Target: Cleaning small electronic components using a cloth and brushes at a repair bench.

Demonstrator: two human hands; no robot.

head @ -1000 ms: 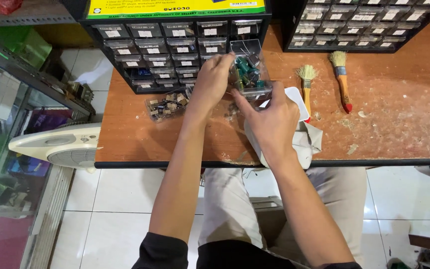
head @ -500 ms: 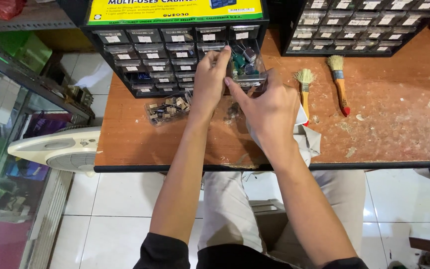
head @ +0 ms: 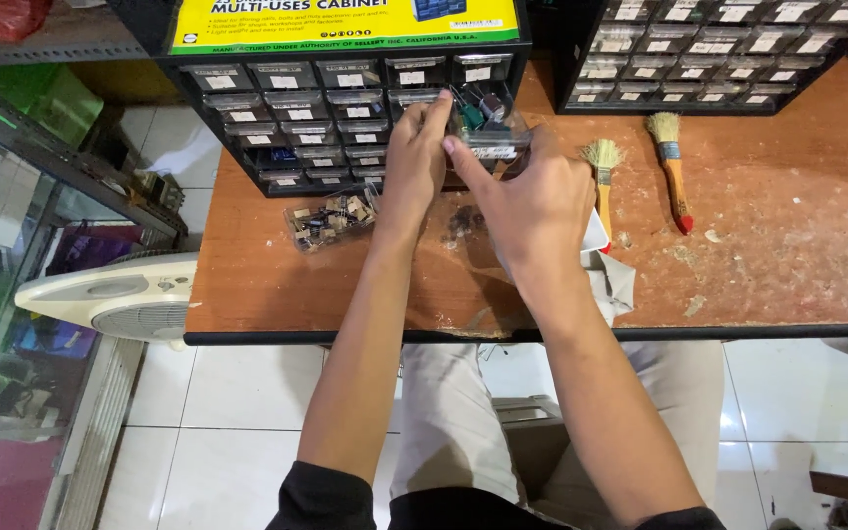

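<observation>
Seen from above, both hands hold one small clear plastic drawer [head: 488,128] filled with dark and green electronic parts, raised in front of a black cabinet of small clear drawers [head: 336,98]. The left hand [head: 416,162] has its fingers pinched on the drawer's left side; the right hand [head: 532,201] grips its front with closed fingers. A second clear drawer of small parts [head: 331,218] lies on the brown wooden desk [head: 787,255], near the desk's left edge. Two paintbrushes with pale bristles [head: 674,167] lie to the right, beyond them open desk. A second black cabinet [head: 718,49] stands at the rear right. A white cloth [head: 615,280] overhangs the desk's front edge.
</observation>
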